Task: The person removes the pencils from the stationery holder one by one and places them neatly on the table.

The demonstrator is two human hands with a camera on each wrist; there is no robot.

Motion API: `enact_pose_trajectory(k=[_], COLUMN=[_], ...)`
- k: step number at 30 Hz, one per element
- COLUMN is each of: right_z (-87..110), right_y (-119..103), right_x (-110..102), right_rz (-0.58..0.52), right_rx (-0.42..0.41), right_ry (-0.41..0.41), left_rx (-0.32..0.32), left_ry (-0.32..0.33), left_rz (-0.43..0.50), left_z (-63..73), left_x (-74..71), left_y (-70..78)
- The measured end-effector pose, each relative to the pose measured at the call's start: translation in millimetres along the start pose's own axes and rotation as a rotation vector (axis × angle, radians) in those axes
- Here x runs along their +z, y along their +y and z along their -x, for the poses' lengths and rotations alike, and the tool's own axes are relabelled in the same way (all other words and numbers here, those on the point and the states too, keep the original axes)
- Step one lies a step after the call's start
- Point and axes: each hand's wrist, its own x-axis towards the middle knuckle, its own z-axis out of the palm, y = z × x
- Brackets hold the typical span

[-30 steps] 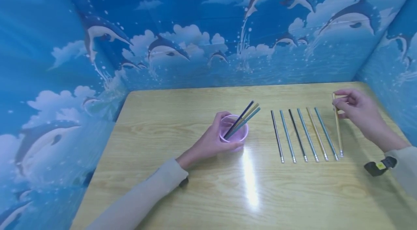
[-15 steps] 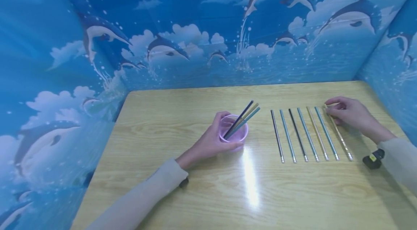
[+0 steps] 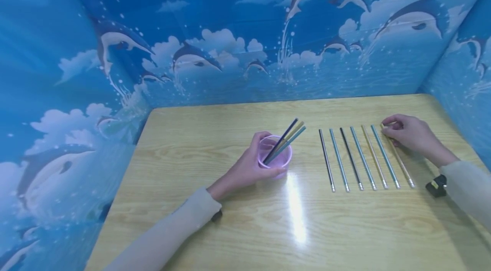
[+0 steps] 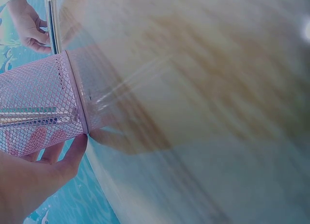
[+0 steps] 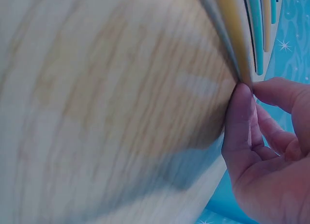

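My left hand (image 3: 251, 164) grips a pink mesh pen cup (image 3: 284, 161) on the table. Leaning in the cup are a dark pencil (image 3: 281, 140), a yellow one and a blue one. At the right, my right hand (image 3: 414, 136) pinches the far end of a yellow pencil (image 3: 399, 160) between thumb and finger. That pencil lies at the right end of a row, its eraser end toward me. In the right wrist view the thumb and fingertip meet at the tip of the yellow pencil (image 5: 235, 30).
Left of the held pencil, several pencils lie side by side: a blue pencil (image 3: 385, 156) nearest, then yellow, blue and dark ones. The wooden table (image 3: 184, 143) is bounded by a dolphin-print cloth (image 3: 230, 75) at the back and sides.
The yellow pencil has come down from a steeper, raised angle to lie beside the row, its far end shifting left with my right hand. My left hand and the pen cup stay put.
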Motion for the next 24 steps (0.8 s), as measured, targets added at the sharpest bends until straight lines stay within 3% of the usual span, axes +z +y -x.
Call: enact_pose_trajectory(k=[15,24], right_z=[8.4,21.6], right_y=[-9,-8], right_x=[-1,7], right_rz=[0.021,-0.145], right_rx=[0.011,0.074], right_ry=[0.028,0.123], left_rx=[-0.009,-0.014], left_ry=[0.007,0.002], left_rz=[-0.016,-0.016], left_z=[1.0,1.3], left_x=[-0.8,-0.6], left_y=[-1.4,-1.4])
